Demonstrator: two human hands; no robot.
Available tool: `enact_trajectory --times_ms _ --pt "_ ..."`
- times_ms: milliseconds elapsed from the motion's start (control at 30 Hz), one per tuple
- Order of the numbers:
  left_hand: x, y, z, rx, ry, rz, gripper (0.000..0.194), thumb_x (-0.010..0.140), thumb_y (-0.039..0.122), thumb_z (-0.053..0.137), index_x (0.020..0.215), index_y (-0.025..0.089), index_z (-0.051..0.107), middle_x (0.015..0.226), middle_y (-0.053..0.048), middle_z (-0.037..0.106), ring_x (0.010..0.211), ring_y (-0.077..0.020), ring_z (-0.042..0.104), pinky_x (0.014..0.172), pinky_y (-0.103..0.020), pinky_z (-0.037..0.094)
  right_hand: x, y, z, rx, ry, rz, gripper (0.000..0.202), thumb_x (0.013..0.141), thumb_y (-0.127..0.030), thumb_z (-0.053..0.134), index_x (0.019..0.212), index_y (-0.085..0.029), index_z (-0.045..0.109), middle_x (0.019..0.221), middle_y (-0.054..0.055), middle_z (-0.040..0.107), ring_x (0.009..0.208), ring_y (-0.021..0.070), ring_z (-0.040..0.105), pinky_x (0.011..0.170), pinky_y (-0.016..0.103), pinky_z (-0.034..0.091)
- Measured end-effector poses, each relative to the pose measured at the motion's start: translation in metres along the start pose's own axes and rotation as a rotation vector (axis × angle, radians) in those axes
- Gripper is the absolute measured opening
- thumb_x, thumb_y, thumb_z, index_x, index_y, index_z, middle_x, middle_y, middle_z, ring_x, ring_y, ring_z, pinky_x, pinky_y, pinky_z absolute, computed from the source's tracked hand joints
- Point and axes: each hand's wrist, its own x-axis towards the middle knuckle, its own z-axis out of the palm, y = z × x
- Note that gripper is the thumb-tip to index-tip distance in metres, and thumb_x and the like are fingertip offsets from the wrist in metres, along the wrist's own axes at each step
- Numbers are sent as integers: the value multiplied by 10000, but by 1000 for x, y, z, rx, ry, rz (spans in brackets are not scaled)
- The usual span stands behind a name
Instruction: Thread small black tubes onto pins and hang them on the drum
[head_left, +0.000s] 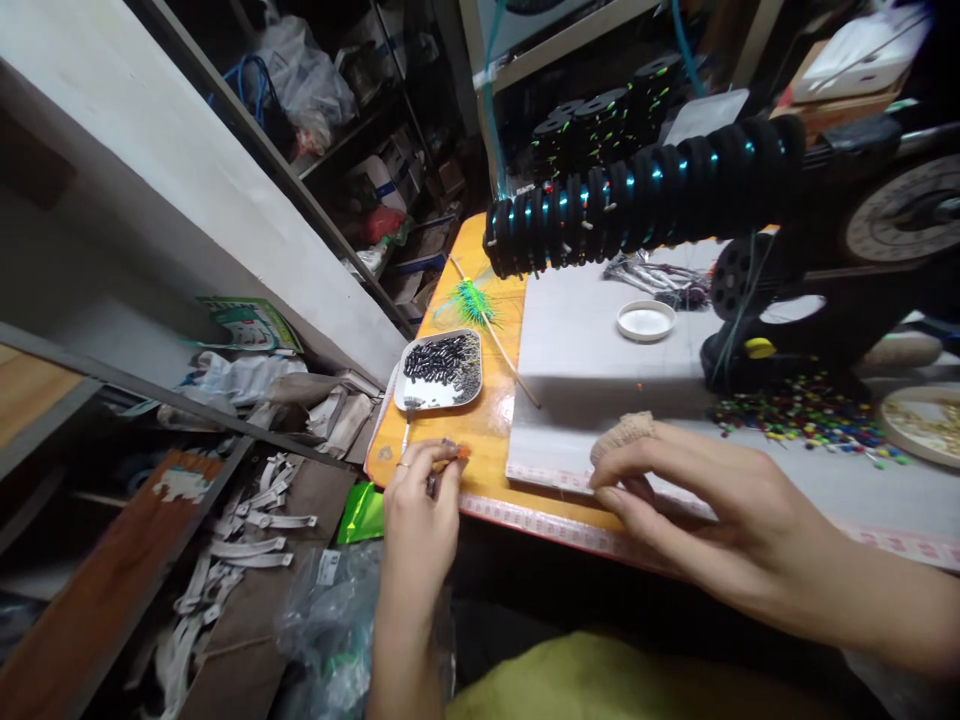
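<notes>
My left hand (421,510) is closed at the orange table's front edge, its fingers round a small orange piece (463,453). Just beyond it a white tray (411,400) holds black tube-like pieces and smaller grey ones. My right hand (720,510) hovers over the white board's (570,430) front edge, thumb and index finger pinched together; whatever may be between them is too small to make out. A beige wrap (626,432) covers one of its fingers. Behind the tray lies a thin stick (516,372) with a green bristly bundle (472,300).
A black machine arm wound with dark rings (645,195) spans the back right. Colourful beads (814,415) lie below it, beside a round dish (892,415). A white lid (646,320) rests on the board. A pink measuring tape (525,518) lines the table edge. Cluttered shelves stand left.
</notes>
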Motion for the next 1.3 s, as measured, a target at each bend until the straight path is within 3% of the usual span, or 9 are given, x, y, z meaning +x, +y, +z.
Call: enact_trajectory --times_ms 100,167,267,367,433,533,667,1033,1300 --pt "10 -5 0 40 -73 43 73 829 194 746 878 229 788 1078 -99 733 1002 -277 696 893 -405 566 2 -1 0 31 3 31 134 978 -101 555 905 -210 581 770 -1 608 661 113 553 601 231 457" --pt "10 -4 1 71 -67 60 232 844 229 763 1076 225 760 1240 -120 659 896 -230 680 815 -383 573 2 -1 -1 58 1 57 137 979 -120 561 883 -209 604 769 4 608 654 114 555 569 227 444" --pt "4 1 3 71 111 117 339 903 322 749 1209 210 656 1288 -134 554 756 -160 598 680 -322 534 3 0 -4 74 9 85 121 974 -146 606 917 -210 691 791 17 620 655 115 575 542 222 444" --pt "-11 14 11 -126 332 164 168 1009 373 621 1060 212 628 1184 -99 528 905 -189 596 742 -299 508 3 0 -5 60 31 85 129 967 -166 649 919 -222 754 739 3 599 615 103 556 517 214 419" --pt "-26 26 21 -407 269 76 173 1050 355 558 959 221 618 1086 -58 542 847 -157 579 708 -261 486 4 0 -5 67 54 85 134 964 -175 664 910 -230 773 699 -8 584 595 99 537 510 213 401" --pt "-49 44 41 -832 -79 -181 188 1066 329 543 931 226 624 939 -10 596 686 -103 507 644 -213 451 5 -2 -4 117 89 142 132 967 -215 679 897 -250 785 671 -14 594 578 98 532 496 210 397" --pt "-66 57 60 -1045 -283 -328 204 1059 371 561 924 223 600 784 24 611 681 -99 523 685 -210 456 4 -1 -3 259 70 276 152 970 -304 692 870 -252 794 726 14 686 640 118 631 523 204 487" --pt "-78 66 73 -971 -181 -427 233 984 424 681 919 209 623 746 43 586 671 -79 524 651 -172 444 0 -3 0 148 57 151 96 959 -152 662 914 -196 735 790 32 670 639 106 616 519 191 485" --pt "-70 67 65 -1315 -109 -432 268 988 336 692 803 184 572 645 54 515 579 -70 465 599 -178 453 -3 5 -1 105 23 17 126 969 -116 639 988 -195 735 841 42 666 742 117 656 627 189 535"
